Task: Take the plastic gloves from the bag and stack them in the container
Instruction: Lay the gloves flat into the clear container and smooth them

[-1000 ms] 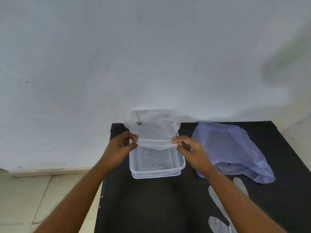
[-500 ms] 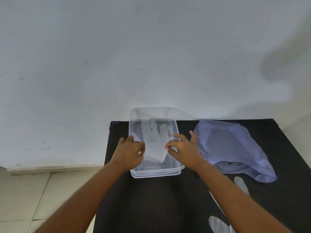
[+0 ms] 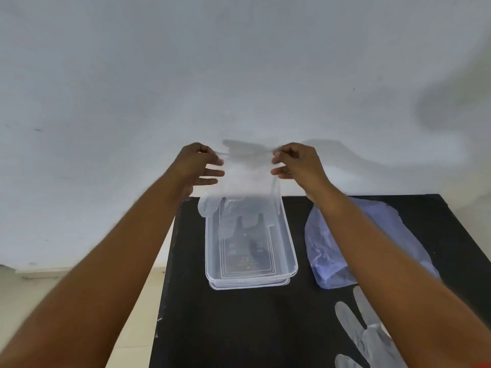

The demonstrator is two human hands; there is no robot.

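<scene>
I found no readable text, faint embossed marks on the base of the clear plastic container (image 3: pixel 291 251) stayed too blurred for me to make out, no labels elsewhere

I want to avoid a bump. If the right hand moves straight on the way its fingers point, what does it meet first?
The right hand points toward the left hand. Only the held plastic glove stretches between them, so it would probably meet that hand's fingers first; depth is unclear.

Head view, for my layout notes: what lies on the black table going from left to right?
Container → bag. A loose glove lies nearer, below the bag; its place overlaps the bag's, so I leave it unordered. Above the container, the left hand and right hand hold up another glove.
</scene>
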